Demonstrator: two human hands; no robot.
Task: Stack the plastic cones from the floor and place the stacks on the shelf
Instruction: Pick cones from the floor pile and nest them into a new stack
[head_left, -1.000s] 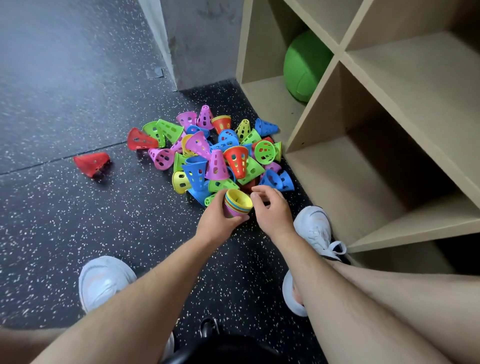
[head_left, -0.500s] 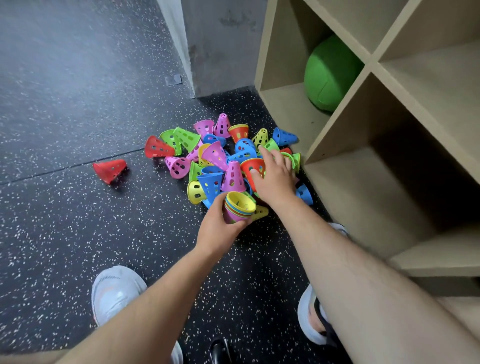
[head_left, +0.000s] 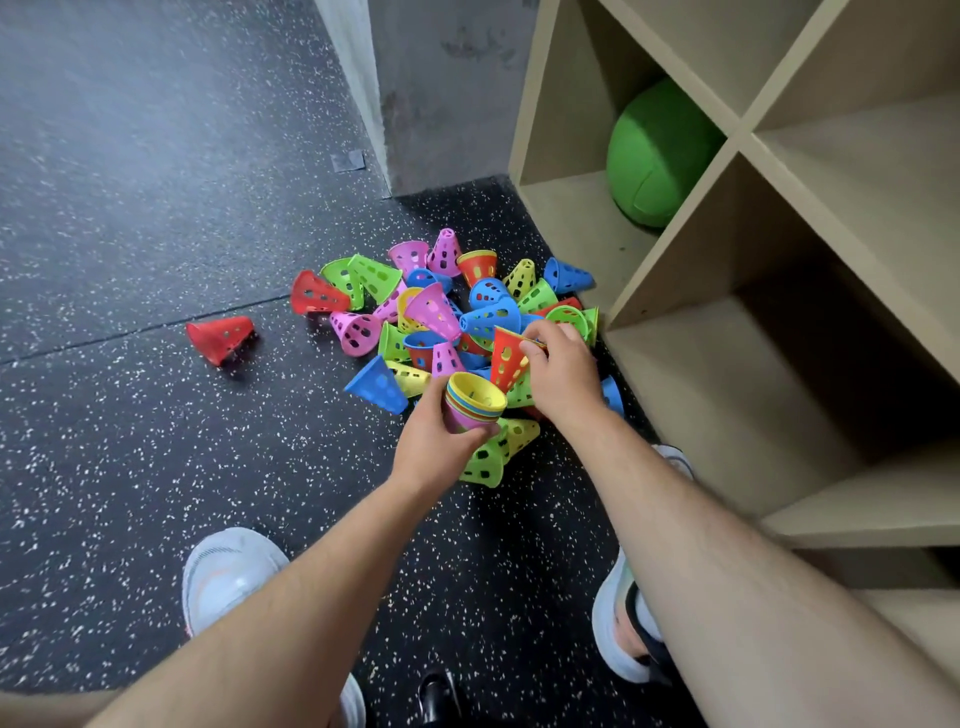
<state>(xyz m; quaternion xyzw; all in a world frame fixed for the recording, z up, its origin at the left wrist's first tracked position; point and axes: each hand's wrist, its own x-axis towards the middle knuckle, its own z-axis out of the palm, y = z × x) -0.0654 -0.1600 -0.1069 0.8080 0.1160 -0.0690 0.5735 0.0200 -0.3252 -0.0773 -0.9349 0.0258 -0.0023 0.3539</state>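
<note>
floor: i see dark rubber flooring (head_left: 156, 441) flecked with white, meeting a grey wall (head_left: 441, 93) at the far corner.
stack: a nested stack of cones (head_left: 475, 402), yellow innermost and pink outermost, has its open mouths tipped up toward my camera. it is held just above the near edge of the pile.
left hand: the left hand (head_left: 434, 447) wraps round the stack from below, fingers curled tight on its outer wall.
picked cone: a perforated red cone (head_left: 506, 361) is tilted, narrow end lowest, just right of the stack.
right hand: the right hand (head_left: 563, 374) pinches that cone at its wide rim, fingertips closed on the edge.
pile: loose cones (head_left: 441, 306) in pink, green, blue, yellow and red lie jumbled on the floor by the shelf's foot. a yellow-green cone (head_left: 493, 457) lies under the left hand.
stray: a lone red cone (head_left: 221, 338) lies on its side, well apart to the left.
shelf: a beige cubby shelf (head_left: 727, 389) stands at my right, and a green ball (head_left: 657, 156) rests in a far cubby.
feet: a pale left shoe (head_left: 228, 571) and a right shoe (head_left: 618, 634) are planted near me, either side of the arms.
</note>
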